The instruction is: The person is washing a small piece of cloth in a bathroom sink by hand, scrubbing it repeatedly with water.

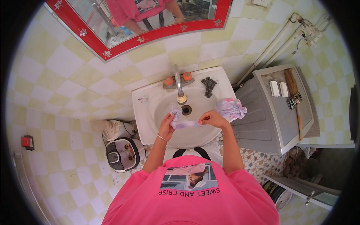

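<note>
Over the basin of a white ceramic sink (182, 139), my two hands hold a thin lilac cloth (184, 124) stretched between them. My left hand (166, 126) grips its bunched end, and the fingertips of my right hand (212, 118) pinch the other end. Behind the cloth, the chrome faucet (177, 80) arches over the dark drain hole (186, 110). A crumpled lilac and pink cloth (231, 108) lies on the sink's right rim, close to my right hand. Farther back on the rim is a dark grey mesh scrubber (208, 86).
A red-framed mirror (123, 47) hangs above the sink. To the right, a grey washing machine (253, 118) carries a hand broom (292, 81) and two white blocks (274, 89). A foot-bath tub (123, 154) stands on the left floor. At lower right is an open door (301, 187).
</note>
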The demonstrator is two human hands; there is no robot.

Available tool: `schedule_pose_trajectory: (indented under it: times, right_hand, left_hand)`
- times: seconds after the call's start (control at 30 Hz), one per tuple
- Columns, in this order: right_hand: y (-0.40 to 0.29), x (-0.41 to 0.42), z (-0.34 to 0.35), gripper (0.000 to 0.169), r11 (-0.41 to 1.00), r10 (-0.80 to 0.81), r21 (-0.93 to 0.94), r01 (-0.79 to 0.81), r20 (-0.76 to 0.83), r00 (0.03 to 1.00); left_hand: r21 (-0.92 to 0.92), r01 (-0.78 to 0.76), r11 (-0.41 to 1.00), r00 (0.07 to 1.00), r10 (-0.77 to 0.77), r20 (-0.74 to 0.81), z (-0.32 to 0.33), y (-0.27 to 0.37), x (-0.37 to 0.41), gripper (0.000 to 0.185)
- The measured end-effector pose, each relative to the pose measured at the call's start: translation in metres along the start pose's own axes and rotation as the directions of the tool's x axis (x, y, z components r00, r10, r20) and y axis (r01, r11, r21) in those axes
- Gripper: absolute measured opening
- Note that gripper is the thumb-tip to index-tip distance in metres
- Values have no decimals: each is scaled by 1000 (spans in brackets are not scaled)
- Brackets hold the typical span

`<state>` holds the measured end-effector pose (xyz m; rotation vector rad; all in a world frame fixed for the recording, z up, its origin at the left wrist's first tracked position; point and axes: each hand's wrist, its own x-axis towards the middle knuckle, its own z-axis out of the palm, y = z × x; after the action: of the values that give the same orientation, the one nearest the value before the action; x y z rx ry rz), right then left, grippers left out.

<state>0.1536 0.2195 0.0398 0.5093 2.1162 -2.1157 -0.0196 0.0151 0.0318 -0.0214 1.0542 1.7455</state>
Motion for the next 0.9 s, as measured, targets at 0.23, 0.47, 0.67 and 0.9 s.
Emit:
schedule_pose_trajectory:
  times: [0.23, 0.47, 0.67, 0.9]
  right_hand:
    - [-13, 21, 31, 36, 962, -252, -142, 233, -134, 958]
    - [-2, 37, 48, 21, 993, -117, 17, 117, 9, 993]
    - [-1, 27, 34, 17, 997, -20, 78, 14, 85, 996]
    - [-31, 27, 55, 31, 818, 55, 575, -32, -23, 998]
  left_hand:
    - [246, -184, 952, 979, 155, 135, 7, -1, 4, 21]
    - [337, -257, 906, 966, 232, 114, 40, 19, -13, 45]
    - [458, -256, 852, 959, 283, 9, 9, 19, -1, 55]
    - [-114, 55, 992, 998, -51, 34, -10, -4, 18, 43]
